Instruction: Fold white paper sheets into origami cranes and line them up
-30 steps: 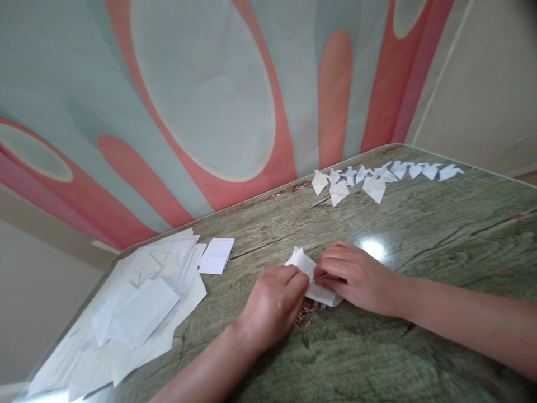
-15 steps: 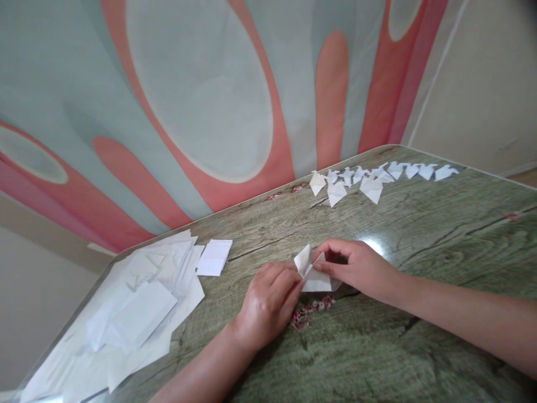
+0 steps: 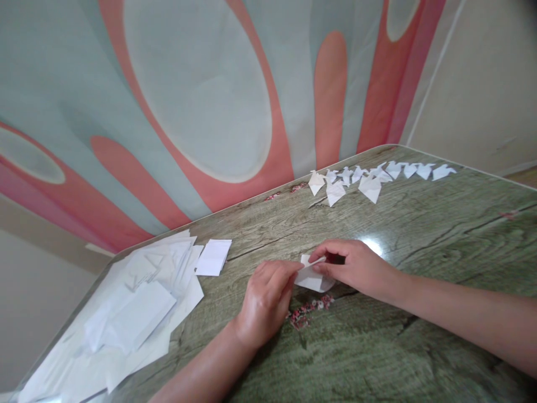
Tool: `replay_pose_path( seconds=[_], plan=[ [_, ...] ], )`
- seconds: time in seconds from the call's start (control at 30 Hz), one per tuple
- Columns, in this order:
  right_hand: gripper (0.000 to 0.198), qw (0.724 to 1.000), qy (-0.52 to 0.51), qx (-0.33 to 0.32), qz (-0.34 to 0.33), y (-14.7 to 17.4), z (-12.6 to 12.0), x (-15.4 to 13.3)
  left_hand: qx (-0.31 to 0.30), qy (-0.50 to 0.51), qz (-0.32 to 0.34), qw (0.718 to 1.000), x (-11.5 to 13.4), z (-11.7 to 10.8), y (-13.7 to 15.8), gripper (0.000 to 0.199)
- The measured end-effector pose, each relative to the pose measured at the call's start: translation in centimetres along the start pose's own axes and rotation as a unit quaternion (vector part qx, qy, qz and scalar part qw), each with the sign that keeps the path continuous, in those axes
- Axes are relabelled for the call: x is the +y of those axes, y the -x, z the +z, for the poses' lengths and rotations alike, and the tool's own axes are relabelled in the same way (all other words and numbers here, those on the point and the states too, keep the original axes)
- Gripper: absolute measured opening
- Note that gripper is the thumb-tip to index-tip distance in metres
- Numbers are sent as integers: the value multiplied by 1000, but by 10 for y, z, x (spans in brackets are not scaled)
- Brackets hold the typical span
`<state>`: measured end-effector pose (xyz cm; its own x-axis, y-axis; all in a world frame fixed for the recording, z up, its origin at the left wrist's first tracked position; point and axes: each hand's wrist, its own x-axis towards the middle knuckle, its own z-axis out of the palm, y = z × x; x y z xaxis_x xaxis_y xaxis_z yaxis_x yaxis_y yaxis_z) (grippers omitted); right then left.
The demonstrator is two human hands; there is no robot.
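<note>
The left hand (image 3: 268, 299) and right hand (image 3: 350, 262) pinched the folded white paper (image 3: 311, 280) near the middle of the tabletop (image 3: 377, 347), hiding parts of it; its inner folds were hard to make out; far right, paper figures (image 3: 370, 188) overlapped; left, a paper pile (image 3: 145, 313) hid its lower sheets.

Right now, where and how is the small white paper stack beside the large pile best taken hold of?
I would pinch its right edge, coming from the right: the small stack lies flat, that edge faces away from the large pile, while its left edge sits close to it. The left hand is nearer.
</note>
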<state>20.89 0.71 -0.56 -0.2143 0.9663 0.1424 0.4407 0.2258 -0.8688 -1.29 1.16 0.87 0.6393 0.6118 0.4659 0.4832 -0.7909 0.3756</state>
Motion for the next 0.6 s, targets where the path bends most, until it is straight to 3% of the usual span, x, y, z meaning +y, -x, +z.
replay_pose_path(
  seconds=[0.13,0.37,0.6],
  plan=[
    [10,998,27,14,-59,2,3,2,-13,-19,-38,999,-1,3,-2,26],
    [13,988,29,46,-142,4,5,2,-16,35,-66,997,-3,7,-3,15],
    [10,994,5,67,-84,2,6,4,-26,42,-61,997,0,9,-3,15]
  ],
)
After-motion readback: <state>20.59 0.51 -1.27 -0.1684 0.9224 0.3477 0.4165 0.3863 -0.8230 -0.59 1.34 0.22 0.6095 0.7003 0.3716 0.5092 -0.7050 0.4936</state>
